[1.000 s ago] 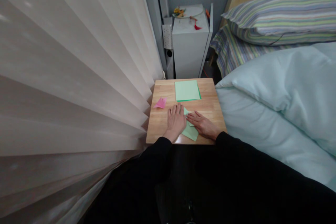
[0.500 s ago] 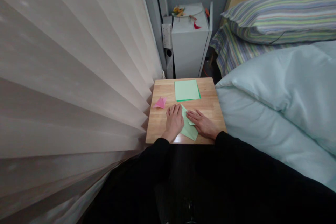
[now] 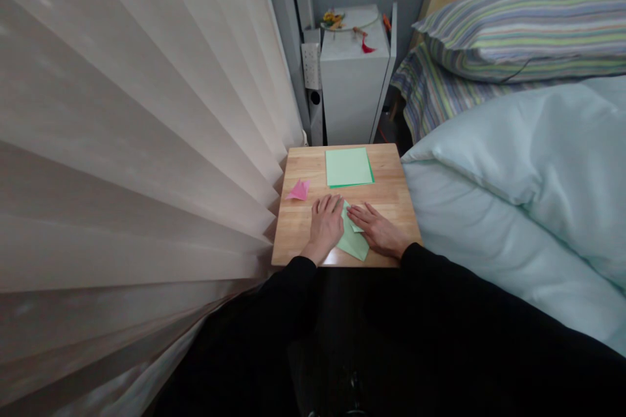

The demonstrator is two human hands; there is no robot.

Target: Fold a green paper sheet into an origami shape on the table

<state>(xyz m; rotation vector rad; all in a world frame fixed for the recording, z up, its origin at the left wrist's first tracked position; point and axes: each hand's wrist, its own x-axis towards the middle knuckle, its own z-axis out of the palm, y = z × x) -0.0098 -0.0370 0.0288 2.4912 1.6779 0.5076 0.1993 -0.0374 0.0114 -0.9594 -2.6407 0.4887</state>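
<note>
A light green sheet of origami paper [image 3: 354, 245], partly folded, lies flat near the front of the small wooden table [image 3: 293, 234]. My left hand [image 3: 327, 223] rests palm down over its left edge, fingers stretched forward and covering part of the upper corner. From the right, my right hand [image 3: 377, 228] lies flat with its fingertips on the folded flap. Neither hand grips the paper. Behind them sits a stack of green paper squares [image 3: 349, 167], pale on top with a darker green edge showing. A small folded pink paper piece [image 3: 298, 190] stands left of the stack.
A pleated curtain [image 3: 147, 143] borders the table on the left. On the right is a bed with a pale blue quilt [image 3: 513, 176] and a striped pillow [image 3: 528, 32]. A white cabinet [image 3: 355, 91] stands behind the table, with small ornaments on top.
My left hand has shifted slightly to the right over the green paper, covering more of its upper corner. My right hand stays nearly still.
</note>
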